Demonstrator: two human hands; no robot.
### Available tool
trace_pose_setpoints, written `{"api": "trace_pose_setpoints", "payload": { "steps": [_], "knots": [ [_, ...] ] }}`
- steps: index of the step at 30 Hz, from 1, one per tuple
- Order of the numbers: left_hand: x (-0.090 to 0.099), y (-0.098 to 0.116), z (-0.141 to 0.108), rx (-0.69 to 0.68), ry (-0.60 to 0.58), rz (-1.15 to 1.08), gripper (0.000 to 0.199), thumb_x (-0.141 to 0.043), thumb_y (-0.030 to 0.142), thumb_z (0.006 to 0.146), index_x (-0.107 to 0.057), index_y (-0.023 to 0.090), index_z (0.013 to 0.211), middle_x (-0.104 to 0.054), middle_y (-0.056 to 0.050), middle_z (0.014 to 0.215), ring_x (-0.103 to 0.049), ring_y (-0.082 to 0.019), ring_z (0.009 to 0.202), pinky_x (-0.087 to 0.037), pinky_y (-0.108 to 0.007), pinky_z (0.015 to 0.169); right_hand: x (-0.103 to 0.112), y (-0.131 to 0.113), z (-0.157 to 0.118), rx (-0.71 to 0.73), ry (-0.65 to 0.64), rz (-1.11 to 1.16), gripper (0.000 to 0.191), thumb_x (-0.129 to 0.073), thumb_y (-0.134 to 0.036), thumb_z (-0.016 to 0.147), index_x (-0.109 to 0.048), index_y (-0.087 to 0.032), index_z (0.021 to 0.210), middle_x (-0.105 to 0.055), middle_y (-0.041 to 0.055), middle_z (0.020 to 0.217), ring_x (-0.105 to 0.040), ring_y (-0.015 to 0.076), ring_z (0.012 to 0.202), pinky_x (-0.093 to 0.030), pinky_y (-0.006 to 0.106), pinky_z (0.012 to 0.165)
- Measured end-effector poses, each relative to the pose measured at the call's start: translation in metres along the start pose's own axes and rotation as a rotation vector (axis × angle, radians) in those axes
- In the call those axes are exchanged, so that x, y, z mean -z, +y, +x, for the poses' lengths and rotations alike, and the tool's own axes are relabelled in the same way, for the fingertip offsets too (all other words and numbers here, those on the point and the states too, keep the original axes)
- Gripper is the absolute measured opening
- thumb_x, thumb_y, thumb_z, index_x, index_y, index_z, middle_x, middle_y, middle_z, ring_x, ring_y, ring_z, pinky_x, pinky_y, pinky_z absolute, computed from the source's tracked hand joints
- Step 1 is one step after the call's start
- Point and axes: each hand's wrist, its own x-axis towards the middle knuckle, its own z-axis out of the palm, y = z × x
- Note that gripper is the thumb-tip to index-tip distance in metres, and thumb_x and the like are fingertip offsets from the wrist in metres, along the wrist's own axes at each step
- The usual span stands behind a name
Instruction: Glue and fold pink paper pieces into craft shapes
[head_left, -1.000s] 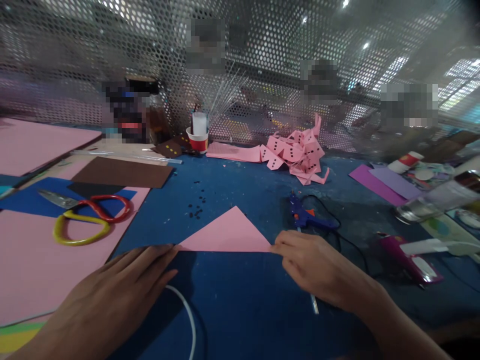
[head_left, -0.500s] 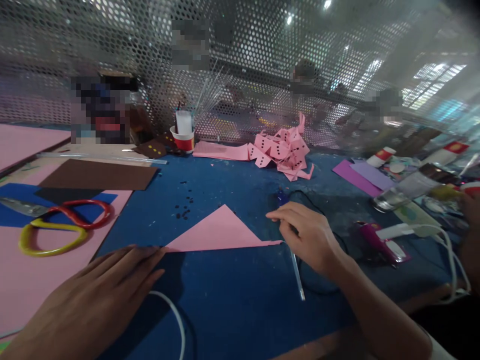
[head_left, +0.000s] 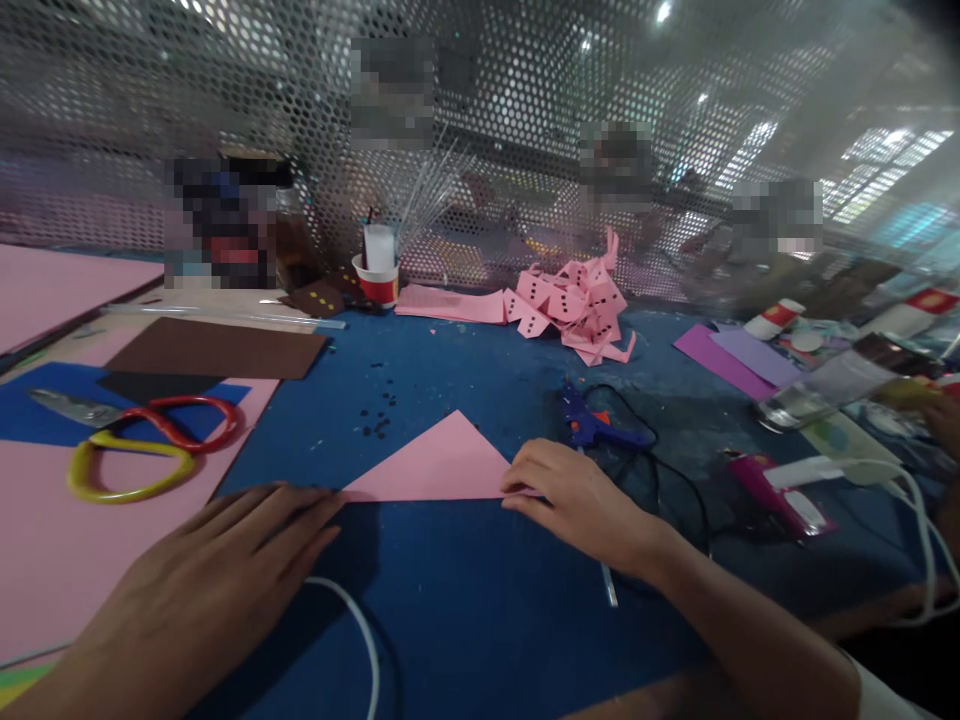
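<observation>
A folded pink paper triangle (head_left: 442, 462) lies on the blue tabletop with its peak pointing away from me. My left hand (head_left: 225, 570) rests flat at its left corner, the fingers stretched out and the fingertips touching the tip of the paper. At the right corner my right hand (head_left: 577, 498) pinches the narrow folded end between thumb and fingers; part of that end is hidden. A blue glue gun (head_left: 600, 425) lies just beyond my right hand, and a clear stick (head_left: 609, 585) shows beneath the wrist.
Red and yellow scissors (head_left: 154, 430) lie at left on coloured sheets. Folded pink pieces (head_left: 574, 305) are piled at the back beside a paper cup (head_left: 377, 280). A magenta device (head_left: 780, 495) with white cable and a clear tumbler (head_left: 817, 385) stand to the right.
My right hand has moved left and down onto the paper's right corner and closed on it, uncovering the glue gun. My left hand stays at the left corner. The view has shifted slightly.
</observation>
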Motion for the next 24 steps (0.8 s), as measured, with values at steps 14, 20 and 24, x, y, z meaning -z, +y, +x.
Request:
{"api": "trace_pose_setpoints", "payload": {
  "steps": [14, 20, 24],
  "knots": [
    [0.01, 0.007, 0.052, -0.085, 0.033, -0.19, 0.031, -0.044, 0.031, 0.107, -0.073, 0.024, 0.1, -0.071, -0.004, 0.102, -0.064, -0.019, 0.092, -0.049, -0.034, 0.085, -0.005, -0.003, 0.001, 0.094, 0.003, -0.146, 0.017, -0.055, -0.014, 0.1, -0.07, -0.016, 0.093, -0.068, 0.0047, 0.092, -0.062, 0.0183, 0.089, -0.046, 0.032, 0.081],
    [0.012, 0.009, 0.059, -0.058, -0.06, -0.159, 0.026, -0.046, 0.029, 0.103, -0.069, 0.022, 0.095, -0.07, -0.005, 0.098, -0.062, -0.021, 0.089, -0.046, -0.036, 0.082, -0.005, -0.006, 0.003, -0.042, 0.054, -0.045, 0.014, -0.062, -0.007, 0.091, -0.069, -0.018, 0.085, -0.066, 0.0006, 0.085, -0.059, 0.0153, 0.08, -0.04, 0.031, 0.075],
    [0.013, 0.011, 0.069, 0.036, -0.112, -0.174, 0.023, -0.048, 0.03, 0.101, -0.066, 0.022, 0.09, -0.069, -0.004, 0.092, -0.061, -0.022, 0.088, -0.045, -0.036, 0.08, -0.006, -0.007, 0.005, -0.152, 0.032, -0.013, 0.012, -0.062, -0.011, 0.094, -0.066, -0.019, 0.086, -0.064, -0.0002, 0.086, -0.056, 0.0152, 0.08, -0.038, 0.032, 0.074]
  ]
}}
